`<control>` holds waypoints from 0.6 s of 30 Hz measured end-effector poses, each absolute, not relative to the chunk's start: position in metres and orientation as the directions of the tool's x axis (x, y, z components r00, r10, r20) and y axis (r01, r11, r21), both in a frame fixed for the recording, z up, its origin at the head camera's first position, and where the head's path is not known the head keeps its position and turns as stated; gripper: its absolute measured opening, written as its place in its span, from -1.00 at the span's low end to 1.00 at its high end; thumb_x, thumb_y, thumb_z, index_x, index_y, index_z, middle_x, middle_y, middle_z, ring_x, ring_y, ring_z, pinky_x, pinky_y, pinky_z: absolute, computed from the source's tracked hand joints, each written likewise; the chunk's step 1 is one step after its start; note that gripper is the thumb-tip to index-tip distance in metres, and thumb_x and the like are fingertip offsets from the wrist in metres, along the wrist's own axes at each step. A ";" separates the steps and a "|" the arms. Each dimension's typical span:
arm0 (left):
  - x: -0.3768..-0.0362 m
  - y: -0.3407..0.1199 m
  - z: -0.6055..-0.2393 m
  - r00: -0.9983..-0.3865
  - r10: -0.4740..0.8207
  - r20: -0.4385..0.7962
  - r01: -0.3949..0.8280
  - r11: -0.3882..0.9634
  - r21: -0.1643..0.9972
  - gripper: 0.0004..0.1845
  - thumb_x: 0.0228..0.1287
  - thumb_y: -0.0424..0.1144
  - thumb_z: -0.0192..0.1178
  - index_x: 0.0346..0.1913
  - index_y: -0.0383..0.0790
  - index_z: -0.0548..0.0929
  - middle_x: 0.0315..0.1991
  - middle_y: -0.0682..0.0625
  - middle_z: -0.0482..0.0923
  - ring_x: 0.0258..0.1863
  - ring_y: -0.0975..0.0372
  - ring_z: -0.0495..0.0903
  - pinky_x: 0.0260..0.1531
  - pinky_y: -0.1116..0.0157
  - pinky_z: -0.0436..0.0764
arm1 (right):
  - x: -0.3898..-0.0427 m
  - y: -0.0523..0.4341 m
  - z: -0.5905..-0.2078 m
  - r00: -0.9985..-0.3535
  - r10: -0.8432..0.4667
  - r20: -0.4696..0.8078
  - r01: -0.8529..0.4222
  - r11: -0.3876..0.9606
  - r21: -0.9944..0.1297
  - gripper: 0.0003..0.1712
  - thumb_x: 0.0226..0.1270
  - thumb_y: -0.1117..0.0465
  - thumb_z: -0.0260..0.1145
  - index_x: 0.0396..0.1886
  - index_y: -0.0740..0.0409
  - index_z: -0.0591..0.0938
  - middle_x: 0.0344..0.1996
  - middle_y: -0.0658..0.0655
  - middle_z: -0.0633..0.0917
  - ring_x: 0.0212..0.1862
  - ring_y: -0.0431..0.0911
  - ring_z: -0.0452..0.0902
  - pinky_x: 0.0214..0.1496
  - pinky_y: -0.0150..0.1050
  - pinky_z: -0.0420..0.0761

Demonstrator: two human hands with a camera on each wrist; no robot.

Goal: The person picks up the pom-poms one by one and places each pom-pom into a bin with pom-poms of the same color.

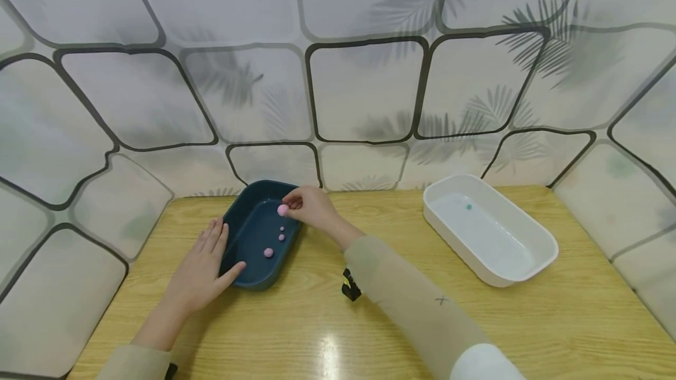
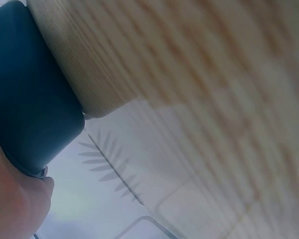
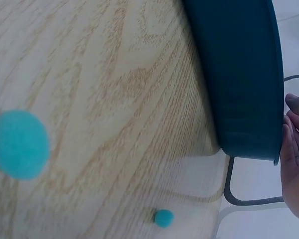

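Over the far right part of a dark blue tray point(image 1: 248, 221), my right hand point(image 1: 313, 209) pinches a pink pom-pom point(image 1: 283, 210) between thumb and fingers. Inside that tray lie a larger pink pom-pom point(image 1: 269, 253) and two smaller ones point(image 1: 281, 237). My left hand point(image 1: 198, 268) rests against the tray's left side, fingers straight and thumb over the near rim. In the left wrist view, part of the left hand point(image 2: 20, 199) touches the tray's edge. The right wrist view shows the right hand point(image 3: 296, 154) at the tray's rim; the held pom-pom is hidden there.
A white tray point(image 1: 491, 233) stands on the wooden table point(image 1: 327, 309) to the right, with a small green pom-pom point(image 1: 469, 207) in it. Two teal pom-poms, one near point(image 3: 20, 144) and one farther point(image 3: 163, 218), lie on the table. A patterned wall covering point(image 1: 364, 92) rises behind.
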State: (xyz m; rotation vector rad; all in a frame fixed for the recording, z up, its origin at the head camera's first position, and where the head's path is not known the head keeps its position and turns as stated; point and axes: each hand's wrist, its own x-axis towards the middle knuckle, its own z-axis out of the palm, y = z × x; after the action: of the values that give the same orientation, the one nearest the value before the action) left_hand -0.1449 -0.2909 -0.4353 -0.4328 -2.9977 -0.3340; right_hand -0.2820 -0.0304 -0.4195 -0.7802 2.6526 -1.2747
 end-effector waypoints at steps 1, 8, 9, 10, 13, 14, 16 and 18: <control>-0.145 -0.291 -0.435 -0.955 0.268 0.124 0.289 0.936 0.200 0.02 0.53 0.16 0.20 0.64 -0.57 0.07 0.69 -0.47 -0.06 0.69 -0.31 -0.01 0.66 -0.24 0.11 | -0.282 -0.031 -0.419 -0.866 -0.483 0.128 -0.400 0.518 -0.756 -0.69 0.46 0.25 0.47 0.12 0.26 0.79 -0.01 0.20 0.83 0.02 0.02 0.77 0.09 -0.27 0.76; -0.146 -0.292 -0.437 -0.957 0.265 0.117 0.283 0.941 0.184 0.02 0.52 0.17 0.20 0.63 -0.58 0.08 0.69 -0.46 -0.06 0.69 -0.30 -0.02 0.67 -0.22 0.11 | -0.283 -0.030 -0.419 -0.874 -0.469 0.125 -0.375 0.489 -0.788 -0.68 0.44 0.32 0.46 0.13 0.32 0.77 0.02 0.23 0.82 0.02 0.04 0.77 0.08 -0.29 0.77; -0.146 -0.292 -0.437 -0.957 0.265 0.118 0.284 0.941 0.183 0.02 0.52 0.17 0.20 0.63 -0.58 0.08 0.69 -0.46 -0.06 0.69 -0.29 -0.01 0.66 -0.23 0.11 | -0.282 -0.029 -0.419 -0.874 -0.470 0.123 -0.370 0.480 -0.795 -0.68 0.45 0.32 0.45 0.14 0.32 0.77 0.02 0.24 0.82 0.02 0.05 0.77 0.08 -0.29 0.76; -0.146 -0.292 -0.436 -0.957 0.265 0.118 0.284 0.941 0.183 0.02 0.52 0.17 0.20 0.63 -0.58 0.08 0.69 -0.46 -0.06 0.70 -0.29 -0.01 0.66 -0.23 0.12 | -0.282 -0.028 -0.419 -0.873 -0.472 0.122 -0.367 0.472 -0.802 -0.67 0.45 0.32 0.45 0.14 0.32 0.76 0.02 0.24 0.82 0.03 0.05 0.77 0.08 -0.29 0.77; -0.146 -0.292 -0.436 -0.957 0.265 0.118 0.284 0.941 0.185 0.02 0.53 0.18 0.20 0.63 -0.57 0.07 0.69 -0.46 -0.06 0.69 -0.30 -0.01 0.65 -0.24 0.13 | -0.281 -0.026 -0.418 -0.870 -0.478 0.120 -0.356 0.442 -0.823 -0.66 0.46 0.32 0.45 0.16 0.34 0.76 0.03 0.25 0.82 0.04 0.07 0.77 0.07 -0.29 0.77; -0.146 -0.292 -0.436 -0.957 0.265 0.117 0.283 0.941 0.186 0.02 0.53 0.18 0.20 0.64 -0.57 0.07 0.69 -0.46 -0.06 0.69 -0.30 -0.01 0.65 -0.24 0.13 | -0.281 -0.025 -0.417 -0.869 -0.480 0.119 -0.352 0.432 -0.830 -0.66 0.46 0.32 0.45 0.16 0.34 0.76 0.03 0.26 0.82 0.04 0.08 0.77 0.07 -0.29 0.78; -0.146 -0.292 -0.436 -0.957 0.265 0.117 0.283 0.941 0.186 0.03 0.53 0.18 0.20 0.64 -0.57 0.07 0.69 -0.46 -0.06 0.69 -0.30 -0.01 0.65 -0.24 0.13 | -0.281 -0.023 -0.416 -0.867 -0.485 0.116 -0.346 0.417 -0.840 -0.66 0.46 0.31 0.44 0.17 0.34 0.75 0.04 0.26 0.82 0.04 0.08 0.78 0.07 -0.29 0.78; -0.146 -0.292 -0.436 -0.957 0.265 0.116 0.283 0.941 0.187 0.03 0.52 0.18 0.20 0.64 -0.57 0.07 0.69 -0.46 -0.06 0.69 -0.30 -0.01 0.66 -0.23 0.12 | -0.282 -0.021 -0.416 -0.864 -0.490 0.115 -0.344 0.407 -0.846 -0.65 0.47 0.31 0.44 0.17 0.35 0.75 0.04 0.26 0.82 0.04 0.08 0.78 0.07 -0.29 0.77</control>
State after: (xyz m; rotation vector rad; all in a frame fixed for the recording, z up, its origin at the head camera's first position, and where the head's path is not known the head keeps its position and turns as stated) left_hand -0.1458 -0.2922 -0.4359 -0.4249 -3.0070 -0.3100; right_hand -0.2818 -0.0206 -0.4156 -0.7482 2.5055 -1.4509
